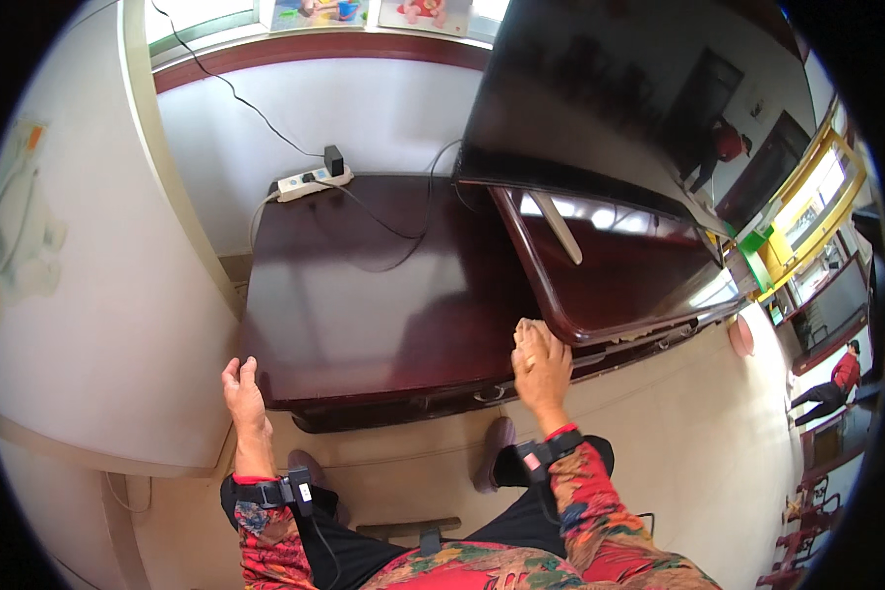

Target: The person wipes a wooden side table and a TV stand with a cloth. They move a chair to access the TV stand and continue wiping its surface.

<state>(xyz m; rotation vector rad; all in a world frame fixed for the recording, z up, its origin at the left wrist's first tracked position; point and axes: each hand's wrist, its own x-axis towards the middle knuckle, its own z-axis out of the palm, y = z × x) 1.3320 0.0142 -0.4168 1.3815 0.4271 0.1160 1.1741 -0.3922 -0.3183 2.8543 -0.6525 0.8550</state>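
My right hand (541, 366) presses a pale cloth (533, 325) flat against the glossy top of a dark red-brown cabinet (364, 305), near its front edge, beside the base of a large dark television (619, 108). Most of the cloth is hidden under my fingers. My left hand (242, 390) hangs loose in the air just off the cabinet's front left corner, fingers slightly curled and holding nothing. Both forearms wear red patterned sleeves and black wrist bands.
A white power strip (310, 181) with a black plug and trailing cables lies at the cabinet's back left. A white wall panel (79, 295) stands close on the left. A cabinet drawer handle (489, 394) sits below the front edge. Beige floor (678, 433) lies to the right.
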